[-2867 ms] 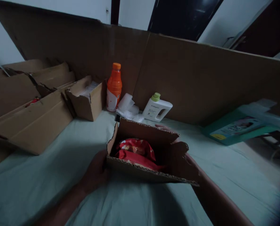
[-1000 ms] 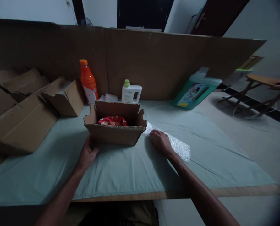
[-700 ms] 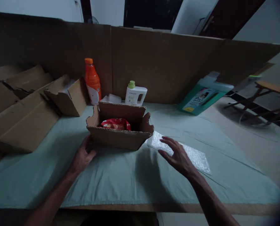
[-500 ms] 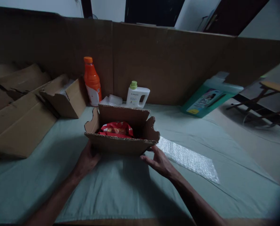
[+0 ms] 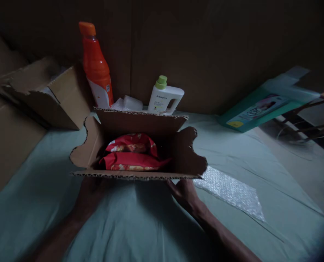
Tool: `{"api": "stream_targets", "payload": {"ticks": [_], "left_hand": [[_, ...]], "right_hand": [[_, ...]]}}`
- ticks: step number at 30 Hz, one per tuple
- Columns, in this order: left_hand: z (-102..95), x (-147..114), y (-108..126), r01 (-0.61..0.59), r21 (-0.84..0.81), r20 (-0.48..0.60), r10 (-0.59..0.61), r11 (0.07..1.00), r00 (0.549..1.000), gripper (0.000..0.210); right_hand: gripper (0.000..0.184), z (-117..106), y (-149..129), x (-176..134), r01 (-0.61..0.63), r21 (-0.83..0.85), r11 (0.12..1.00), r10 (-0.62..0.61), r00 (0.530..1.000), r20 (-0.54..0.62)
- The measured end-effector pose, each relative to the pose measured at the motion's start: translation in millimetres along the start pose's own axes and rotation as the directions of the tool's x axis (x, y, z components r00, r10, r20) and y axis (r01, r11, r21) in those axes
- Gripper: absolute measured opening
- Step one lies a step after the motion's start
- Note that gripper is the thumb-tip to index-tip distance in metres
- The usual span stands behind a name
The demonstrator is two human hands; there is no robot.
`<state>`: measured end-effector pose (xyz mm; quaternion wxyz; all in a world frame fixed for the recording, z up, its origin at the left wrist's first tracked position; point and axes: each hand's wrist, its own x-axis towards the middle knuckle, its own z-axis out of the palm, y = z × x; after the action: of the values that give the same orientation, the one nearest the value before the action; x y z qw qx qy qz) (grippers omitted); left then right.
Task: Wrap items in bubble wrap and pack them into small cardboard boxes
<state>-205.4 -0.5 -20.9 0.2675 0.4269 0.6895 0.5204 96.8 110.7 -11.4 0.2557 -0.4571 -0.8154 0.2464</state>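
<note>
An open-topped cardboard box (image 5: 140, 120) with ragged cut edges is in the middle of the view, its opening facing me. Inside lie red printed packets (image 5: 134, 160), one behind the other. My left hand (image 5: 92, 191) grips the box at its lower left, fingers hidden beneath the near wall. At the lower right my right hand (image 5: 185, 191) holds it too, thumb along the front and the other fingers out of sight. Just right of that hand, a strip of bubble wrap (image 5: 232, 191) lies flat on the green cloth (image 5: 134, 225).
Behind the box stand an orange bottle (image 5: 98, 69) and a white jug with a green cap (image 5: 164, 96). A large teal bottle (image 5: 262, 105) is at the right. More cardboard boxes (image 5: 14, 142) line the left. A cardboard wall (image 5: 194, 47) closes the back.
The box appears larger and nearer, with its opening turned more toward me, so more of the red packets shows. Both hands have stayed with it. The camera's view has moved closer and lower.
</note>
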Motion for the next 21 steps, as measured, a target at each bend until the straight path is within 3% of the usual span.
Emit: {"api": "stream_targets", "payload": {"ticks": [4, 10, 15, 18, 21], "left_hand": [[-0.3, 7.6, 1.3, -0.042, 0.001, 0.005, 0.042, 0.999, 0.999, 0.052], [-5.2, 8.7, -1.2, -0.086, 0.009, 0.005, 0.086, 0.996, 0.996, 0.063], [-2.1, 11.0, 1.7, -0.109, 0.065, -0.06, 0.113, 0.992, 0.992, 0.07], [0.1, 11.1, 2.9, -0.114, 0.048, -0.084, 0.118, 0.992, 0.99, 0.067], [-0.6, 10.3, 2.4, -0.146, -0.015, -0.074, 0.145, 0.989, 0.987, 0.067]], "right_hand": [[0.022, -5.2, -18.3, 20.7, 0.073, 0.028, 0.997, -0.071, 0.996, -0.058], [0.026, -41.2, -20.6, -3.0, 0.172, -0.116, 0.978, -0.193, 0.96, -0.201], [0.037, -45.4, -3.1, 2.0, 0.152, -0.346, 0.926, -0.181, 0.982, -0.055], [0.026, -40.2, 5.4, 15.4, 0.099, -0.477, 0.874, -0.076, 0.995, 0.066], [0.024, -46.6, 8.5, 8.9, 0.068, -0.554, 0.83, -0.025, 0.996, 0.084]]}}
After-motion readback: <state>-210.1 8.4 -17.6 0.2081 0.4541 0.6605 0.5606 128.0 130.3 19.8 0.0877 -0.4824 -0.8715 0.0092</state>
